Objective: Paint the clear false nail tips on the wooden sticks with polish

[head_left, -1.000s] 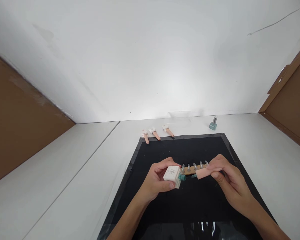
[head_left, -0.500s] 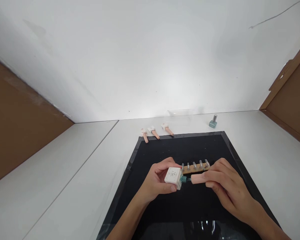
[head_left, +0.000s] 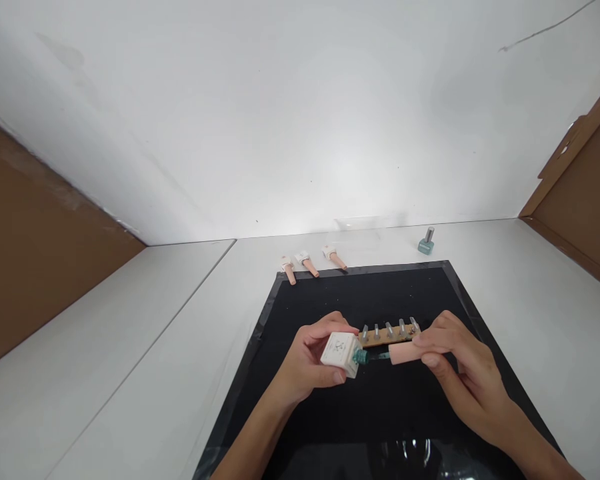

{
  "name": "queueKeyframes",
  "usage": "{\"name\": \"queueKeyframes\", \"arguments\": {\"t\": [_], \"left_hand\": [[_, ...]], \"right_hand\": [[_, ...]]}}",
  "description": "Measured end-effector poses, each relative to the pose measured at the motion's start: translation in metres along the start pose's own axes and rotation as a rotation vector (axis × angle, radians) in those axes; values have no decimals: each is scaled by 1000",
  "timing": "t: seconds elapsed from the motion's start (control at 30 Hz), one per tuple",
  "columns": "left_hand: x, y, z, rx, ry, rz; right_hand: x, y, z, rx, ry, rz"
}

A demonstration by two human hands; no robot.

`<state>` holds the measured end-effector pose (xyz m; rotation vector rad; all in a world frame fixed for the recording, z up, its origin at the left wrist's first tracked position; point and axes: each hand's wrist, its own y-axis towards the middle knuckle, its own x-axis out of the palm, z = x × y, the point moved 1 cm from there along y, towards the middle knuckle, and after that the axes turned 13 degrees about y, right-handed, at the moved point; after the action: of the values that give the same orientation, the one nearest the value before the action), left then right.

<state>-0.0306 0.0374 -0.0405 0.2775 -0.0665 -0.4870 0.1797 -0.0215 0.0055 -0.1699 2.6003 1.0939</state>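
The left hand (head_left: pixel 312 353) grips a white bottle (head_left: pixel 339 353) between thumb and fingers, its green neck tipped right. The right hand (head_left: pixel 463 370) pinches a pink brush cap (head_left: pixel 404 353), the green-coated brush (head_left: pixel 379 357) pointing at the neck. Both are above the black mat (head_left: pixel 340 413), near a strip of clear nail tips (head_left: pixel 380 340).

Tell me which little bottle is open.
The white bottle in the left hand; its neck is bare, while the three other white bottles and the green bottle are capped.
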Motion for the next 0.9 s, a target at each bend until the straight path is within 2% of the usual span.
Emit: {"name": "queueKeyframes", "arguments": {"t": [0.13, 0.5, 0.9], "left_hand": [[0, -1, -1, 13, -8, -32], [-1, 0, -3, -5, 10, -34], [2, 1, -1, -13, 25, -9]], "right_hand": [[2, 3, -1, -21, -23, -33], [6, 0, -2, -187, -177, -131], [4, -1, 0, -106, -119, -117]]}}
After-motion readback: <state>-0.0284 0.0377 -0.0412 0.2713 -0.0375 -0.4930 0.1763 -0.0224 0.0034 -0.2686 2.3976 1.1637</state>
